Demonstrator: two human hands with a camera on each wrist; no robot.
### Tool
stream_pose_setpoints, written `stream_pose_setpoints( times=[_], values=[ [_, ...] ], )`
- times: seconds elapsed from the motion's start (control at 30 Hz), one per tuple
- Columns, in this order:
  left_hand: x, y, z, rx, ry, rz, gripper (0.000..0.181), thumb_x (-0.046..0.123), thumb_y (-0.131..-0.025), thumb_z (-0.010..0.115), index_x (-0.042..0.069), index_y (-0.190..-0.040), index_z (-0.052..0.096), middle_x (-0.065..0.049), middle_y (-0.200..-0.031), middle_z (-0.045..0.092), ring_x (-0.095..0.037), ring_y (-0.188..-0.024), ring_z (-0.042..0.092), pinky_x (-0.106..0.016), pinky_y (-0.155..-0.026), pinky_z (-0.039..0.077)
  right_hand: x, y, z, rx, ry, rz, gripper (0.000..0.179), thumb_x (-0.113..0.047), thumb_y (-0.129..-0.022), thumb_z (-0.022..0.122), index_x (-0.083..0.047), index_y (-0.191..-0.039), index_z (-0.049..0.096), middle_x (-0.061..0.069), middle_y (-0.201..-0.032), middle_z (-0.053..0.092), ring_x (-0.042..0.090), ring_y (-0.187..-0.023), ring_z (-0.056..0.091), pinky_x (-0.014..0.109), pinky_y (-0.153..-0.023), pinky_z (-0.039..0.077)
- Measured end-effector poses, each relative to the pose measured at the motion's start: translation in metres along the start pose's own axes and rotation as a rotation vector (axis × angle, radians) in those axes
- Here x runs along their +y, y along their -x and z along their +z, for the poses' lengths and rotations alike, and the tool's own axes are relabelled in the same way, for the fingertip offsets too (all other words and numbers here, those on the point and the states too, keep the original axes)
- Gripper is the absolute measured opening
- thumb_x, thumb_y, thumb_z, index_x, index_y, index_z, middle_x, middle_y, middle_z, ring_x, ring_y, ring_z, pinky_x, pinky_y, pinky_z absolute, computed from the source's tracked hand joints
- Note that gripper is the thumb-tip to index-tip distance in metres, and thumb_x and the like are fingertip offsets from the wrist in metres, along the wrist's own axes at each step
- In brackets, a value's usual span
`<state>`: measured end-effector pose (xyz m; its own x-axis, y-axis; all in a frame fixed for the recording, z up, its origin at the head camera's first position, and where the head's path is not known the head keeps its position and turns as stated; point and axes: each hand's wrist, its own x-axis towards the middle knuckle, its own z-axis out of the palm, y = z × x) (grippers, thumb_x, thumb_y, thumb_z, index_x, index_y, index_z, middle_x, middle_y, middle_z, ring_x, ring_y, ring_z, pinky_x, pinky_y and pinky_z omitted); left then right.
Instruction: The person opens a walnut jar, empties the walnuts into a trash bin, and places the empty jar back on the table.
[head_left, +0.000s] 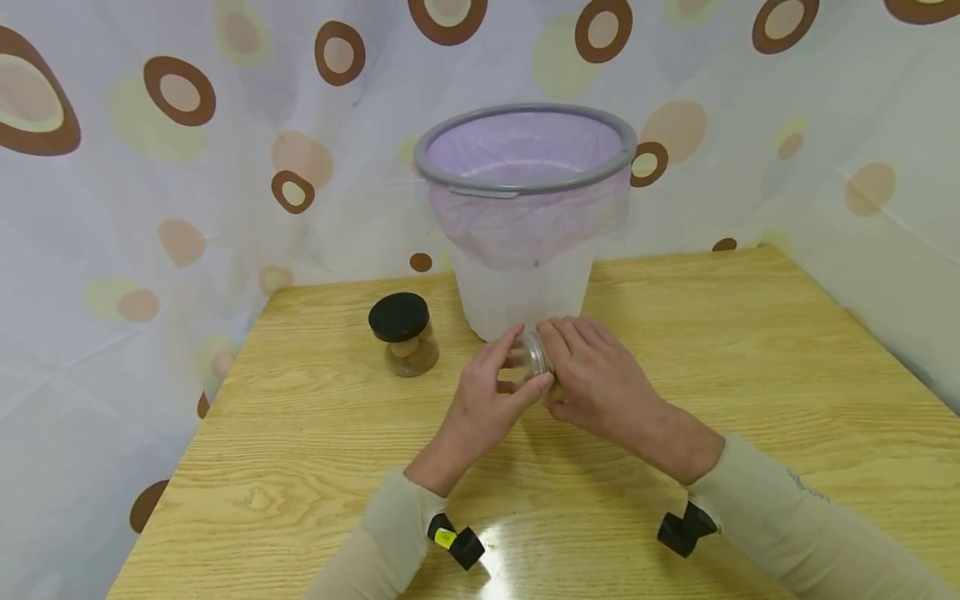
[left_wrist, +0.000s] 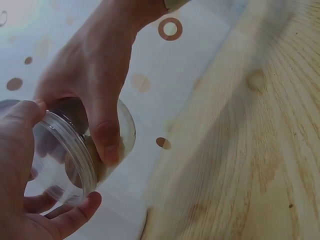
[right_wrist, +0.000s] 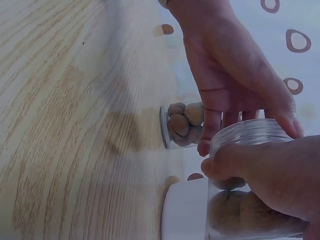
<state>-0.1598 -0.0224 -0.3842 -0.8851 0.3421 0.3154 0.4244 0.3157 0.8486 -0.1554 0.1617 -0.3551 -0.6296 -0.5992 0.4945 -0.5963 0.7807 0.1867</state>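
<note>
In the head view a clear jar [head_left: 536, 353] is held tilted on its side between both hands, in front of the bin. The left hand [head_left: 480, 404] curves its thumb and fingers round the threaded mouth. From the other side the right hand [head_left: 611, 383] grips the jar's body, its thumb along the glass in the left wrist view. No lid shows on this mouth. Brown walnuts [right_wrist: 255, 212] lie inside, seen in the right wrist view. A second clear jar [head_left: 414, 362] with a black lid [head_left: 399, 317] stands upright to the left, holding several walnuts [right_wrist: 182, 122].
Behind the hands stands a white bin [head_left: 517, 292] with a grey rim and a purple liner. The wooden table [head_left: 300, 467] meets a spotted curtain [head_left: 225, 208] at the back and sides.
</note>
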Motion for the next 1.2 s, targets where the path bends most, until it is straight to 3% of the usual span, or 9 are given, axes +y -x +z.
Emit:
stream_pose_setpoints(
  times=[0.33,0.47,0.6,0.67,0.77,0.87,0.93,1.07,1.2],
  values=[
    [0.003,-0.002,0.003,0.026,0.068,-0.118,0.077,0.063,-0.097,0.046,0.016,-0.156,0.032,-0.008,-0.139,0.051,-0.025,-0.114,0.062,-0.028,-0.076,0.058,-0.002,-0.004,0.0,0.057,0.085,-0.02,0.091,-0.029,-0.056,0.095,0.005,-0.128,0.051,0.018,-0.118,0.061,0.035,-0.111,0.056,0.045,-0.104,0.044],
    [0.004,-0.004,0.004,-0.009,0.086,-0.156,0.081,0.067,-0.094,0.048,0.017,-0.156,0.031,-0.007,-0.141,0.049,-0.026,-0.118,0.058,-0.033,-0.08,0.057,0.0,-0.002,-0.001,0.022,0.068,-0.003,0.093,-0.031,-0.056,0.095,0.005,-0.129,0.051,0.018,-0.119,0.061,0.035,-0.113,0.057,0.045,-0.105,0.044],
    [0.003,-0.003,0.001,-0.067,0.128,-0.148,0.083,0.059,-0.093,0.057,0.021,-0.158,0.022,-0.005,-0.153,0.035,-0.025,-0.134,0.047,-0.041,-0.094,0.054,0.002,-0.001,-0.002,-0.001,0.046,0.006,0.095,-0.034,-0.057,0.095,0.005,-0.13,0.049,0.019,-0.122,0.06,0.036,-0.115,0.056,0.046,-0.106,0.043],
    [0.001,-0.002,-0.002,-0.08,0.14,-0.102,0.085,0.048,-0.093,0.064,0.022,-0.159,0.018,-0.003,-0.158,0.027,-0.025,-0.14,0.039,-0.042,-0.1,0.051,0.003,-0.001,-0.003,-0.001,0.038,0.005,0.097,-0.035,-0.056,0.096,0.004,-0.131,0.049,0.019,-0.122,0.06,0.036,-0.115,0.057,0.047,-0.105,0.044],
    [-0.002,-0.001,-0.006,-0.09,0.13,0.034,0.089,0.026,-0.088,0.076,0.02,-0.158,0.021,-0.001,-0.158,0.025,-0.026,-0.141,0.034,-0.042,-0.1,0.051,0.003,-0.001,-0.004,0.001,0.026,0.004,0.099,-0.038,-0.054,0.097,0.004,-0.13,0.048,0.019,-0.121,0.061,0.036,-0.114,0.057,0.046,-0.104,0.044],
    [-0.006,0.0,-0.009,-0.1,0.069,0.183,0.088,0.011,-0.082,0.08,0.015,-0.154,0.029,-0.004,-0.156,0.027,-0.03,-0.14,0.034,-0.044,-0.097,0.054,0.003,0.0,-0.004,-0.004,0.018,0.005,0.1,-0.04,-0.053,0.098,0.002,-0.129,0.048,0.018,-0.12,0.061,0.035,-0.113,0.057,0.046,-0.103,0.045],
    [-0.008,0.0,-0.009,-0.108,0.038,0.249,0.086,0.006,-0.08,0.08,0.012,-0.151,0.032,-0.008,-0.155,0.028,-0.031,-0.14,0.035,-0.045,-0.095,0.054,0.003,0.001,-0.004,-0.008,0.013,0.006,0.1,-0.04,-0.053,0.098,0.002,-0.129,0.048,0.018,-0.12,0.061,0.036,-0.113,0.058,0.046,-0.103,0.045],
    [-0.01,0.001,-0.011,-0.118,0.011,0.304,0.085,0.002,-0.079,0.08,0.011,-0.149,0.033,-0.015,-0.154,0.028,-0.032,-0.139,0.038,-0.043,-0.093,0.056,0.002,0.002,-0.005,-0.017,0.002,0.005,0.099,-0.037,-0.054,0.097,0.001,-0.13,0.047,0.018,-0.121,0.06,0.036,-0.114,0.058,0.047,-0.103,0.046],
    [-0.01,0.001,-0.012,-0.114,-0.013,0.328,0.083,0.003,-0.079,0.08,0.009,-0.148,0.034,-0.013,-0.151,0.032,-0.034,-0.135,0.042,-0.04,-0.091,0.057,0.002,0.003,-0.005,-0.011,-0.002,0.001,0.098,-0.035,-0.054,0.097,0.001,-0.13,0.048,0.018,-0.12,0.061,0.035,-0.113,0.058,0.047,-0.102,0.046]
  ],
)
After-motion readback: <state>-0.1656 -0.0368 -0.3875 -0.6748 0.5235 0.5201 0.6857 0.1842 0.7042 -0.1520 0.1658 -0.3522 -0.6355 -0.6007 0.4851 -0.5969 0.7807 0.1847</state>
